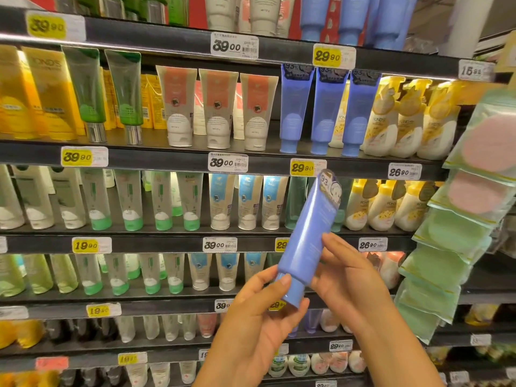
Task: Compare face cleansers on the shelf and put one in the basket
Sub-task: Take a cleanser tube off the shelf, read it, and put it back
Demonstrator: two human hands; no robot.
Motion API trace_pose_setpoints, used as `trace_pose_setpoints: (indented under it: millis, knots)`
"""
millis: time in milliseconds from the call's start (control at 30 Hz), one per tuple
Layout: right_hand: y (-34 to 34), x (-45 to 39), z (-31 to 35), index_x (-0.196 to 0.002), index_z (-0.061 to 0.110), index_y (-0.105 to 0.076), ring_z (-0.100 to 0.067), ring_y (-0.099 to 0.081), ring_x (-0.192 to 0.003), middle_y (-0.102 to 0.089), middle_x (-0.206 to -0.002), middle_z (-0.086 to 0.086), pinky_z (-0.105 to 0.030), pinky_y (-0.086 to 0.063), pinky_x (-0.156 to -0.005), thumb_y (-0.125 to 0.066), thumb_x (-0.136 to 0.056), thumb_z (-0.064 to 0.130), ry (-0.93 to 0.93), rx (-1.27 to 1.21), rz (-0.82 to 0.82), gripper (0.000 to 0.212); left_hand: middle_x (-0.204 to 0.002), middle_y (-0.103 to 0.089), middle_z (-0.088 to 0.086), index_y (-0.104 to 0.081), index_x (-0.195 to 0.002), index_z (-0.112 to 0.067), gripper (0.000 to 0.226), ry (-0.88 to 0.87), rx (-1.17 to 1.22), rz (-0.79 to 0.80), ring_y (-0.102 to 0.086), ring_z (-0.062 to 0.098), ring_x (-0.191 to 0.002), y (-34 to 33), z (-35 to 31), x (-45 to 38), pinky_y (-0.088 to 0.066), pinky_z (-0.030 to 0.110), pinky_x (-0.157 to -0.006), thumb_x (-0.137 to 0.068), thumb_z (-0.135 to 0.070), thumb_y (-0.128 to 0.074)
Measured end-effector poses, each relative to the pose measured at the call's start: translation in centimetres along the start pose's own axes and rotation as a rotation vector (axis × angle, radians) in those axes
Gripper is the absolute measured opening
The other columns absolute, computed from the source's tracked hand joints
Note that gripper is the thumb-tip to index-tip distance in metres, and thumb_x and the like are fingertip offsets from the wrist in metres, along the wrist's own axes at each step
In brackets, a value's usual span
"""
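Up front, head view: smooth blue plastic cleanser tube (307, 236) — flat crimped end up-right, round cap down-left, long axis tilted. Left hand (257, 317) curls around cap end, thumb on it. Right hand (351, 277) half open, fingertips touching tube's side, before stocked shelf (167, 156).

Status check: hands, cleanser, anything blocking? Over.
Left hand grips the cap end of the blue tube; right hand touches its side. Tube off the shelf, tilted, cap down. No basket in view. Nothing in the way.
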State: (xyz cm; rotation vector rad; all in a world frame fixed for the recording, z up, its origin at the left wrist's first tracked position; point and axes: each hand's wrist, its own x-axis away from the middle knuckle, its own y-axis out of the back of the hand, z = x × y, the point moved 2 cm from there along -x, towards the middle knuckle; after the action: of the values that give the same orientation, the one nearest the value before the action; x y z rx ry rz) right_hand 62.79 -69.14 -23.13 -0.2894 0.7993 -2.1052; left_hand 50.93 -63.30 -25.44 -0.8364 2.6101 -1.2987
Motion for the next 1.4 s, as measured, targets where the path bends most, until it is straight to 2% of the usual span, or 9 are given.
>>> trace_pose_setpoints:
  millis: [133, 233, 433, 600, 733, 900, 1033, 1133, 1400]
  knots:
    - [0.3, 0.1, 0.2, -0.117, -0.003, -0.058, -0.031, -0.062, -0.085, -0.063, -0.100, -0.021, -0.041, -0.055, -0.067, -0.060, -0.073, 0.021, -0.055, 0.040, -0.075, 0.049, -0.075, -0.067, 0.026, -0.062, -0.081, 0.004, 0.025, 0.113, 0.029, 0.058, -0.065, 0.032, -0.056, -0.8, 0.4, 0.2, -0.057, 0.037, -0.053, -0.057, -0.001, -0.068]
    - [0.5, 0.3, 0.6, -0.119, -0.005, -0.056, -0.032, -0.063, -0.084, -0.063, -0.102, -0.024, -0.038, -0.055, -0.063, -0.061, -0.072, 0.023, -0.091, 0.007, -0.131, 0.054, -0.085, -0.066, 0.032, -0.058, -0.089, 0.006, 0.034, 0.163, 0.084, 0.098, -0.066, 0.034, -0.060, -1.6, 0.8, 0.1, -0.057, 0.037, -0.052, -0.058, -0.003, -0.068]
    - [1.6, 0.5, 2.6, -0.094, 0.000, -0.062, -0.026, -0.068, -0.056, -0.069, -0.070, -0.016, -0.032, -0.055, -0.047, -0.057, -0.085, 0.023, -0.097, -0.036, -0.225, 0.026, -0.095, -0.065, 0.033, -0.053, -0.114, 0.010, 0.059, 0.240, 0.126, 0.147, -0.067, 0.034, -0.063, -3.4, 1.8, -1.2, -0.057, 0.036, -0.053, -0.060, -0.006, -0.069]
    - [2.2, -0.3, 5.0, -0.105, 0.000, -0.061, -0.027, -0.067, -0.061, -0.069, -0.079, -0.017, -0.033, -0.055, -0.051, -0.061, -0.079, 0.023, -0.027, 0.032, -0.218, 0.035, -0.088, -0.067, 0.031, -0.057, -0.099, 0.009, 0.040, 0.212, 0.038, 0.232, -0.068, 0.033, -0.063, -5.1, 2.2, -3.1, -0.057, 0.036, -0.053, -0.062, -0.005, -0.067]
    - [2.7, -1.8, 8.1, -0.104, 0.002, -0.060, -0.025, -0.065, -0.074, -0.066, -0.089, -0.015, -0.038, -0.056, -0.070, -0.061, -0.074, 0.020, 0.137, 0.109, -0.172, 0.036, -0.085, -0.068, 0.028, -0.069, -0.078, 0.002, 0.021, 0.092, -0.100, 0.279, -0.069, 0.032, -0.069, -7.2, 1.7, -5.1, -0.059, 0.037, -0.061, -0.058, -0.005, -0.069]
    - [3.1, -3.8, 12.3, -0.093, 0.009, -0.059, -0.014, -0.067, -0.066, -0.070, -0.074, -0.001, -0.032, -0.056, -0.064, -0.061, -0.072, 0.019, 0.302, 0.193, -0.100, 0.024, -0.086, -0.072, 0.012, -0.062, -0.100, -0.003, 0.040, -0.083, -0.364, 0.334, -0.069, 0.020, -0.076, -10.3, 0.8, -8.0, -0.058, 0.031, -0.071, -0.062, -0.008, -0.074]
    - [3.3, -5.6, 15.6, -0.103, 0.008, -0.060, -0.015, -0.069, -0.077, -0.072, -0.085, -0.001, -0.032, -0.057, -0.070, -0.061, -0.074, 0.018, 0.409, 0.261, -0.024, 0.031, -0.094, -0.074, -0.003, -0.068, -0.095, -0.019, 0.034, -0.295, -0.711, 0.296, -0.069, 0.011, -0.084, -13.1, -0.5, -10.5, -0.054, 0.022, -0.073, -0.063, -0.019, -0.079]
    - [3.3, -7.1, 18.2, -0.106, 0.008, -0.058, -0.013, -0.069, -0.080, -0.072, -0.086, 0.000, -0.029, -0.058, -0.068, -0.060, -0.074, 0.016, 0.476, 0.265, 0.036, 0.033, -0.091, -0.073, -0.014, -0.066, -0.093, -0.025, 0.031, -0.470, -0.889, 0.263, -0.067, 0.000, -0.083, -15.8, -1.3, -12.5, -0.048, 0.010, -0.066, -0.069, -0.013, -0.081]
    - [3.8, -11.0, 26.7, -0.102, 0.015, -0.060, -0.012, -0.070, -0.078, -0.071, -0.082, 0.001, -0.026, -0.057, -0.065, -0.062, -0.069, 0.018, 0.669, 0.274, 0.133, 0.034, -0.101, -0.063, -0.011, -0.059, -0.098, -0.033, 0.040, -0.862, -1.151, 0.205, -0.060, -0.001, -0.083, -24.9, -2.5, -17.4, -0.045, 0.008, -0.067, -0.066, -0.029, -0.083]
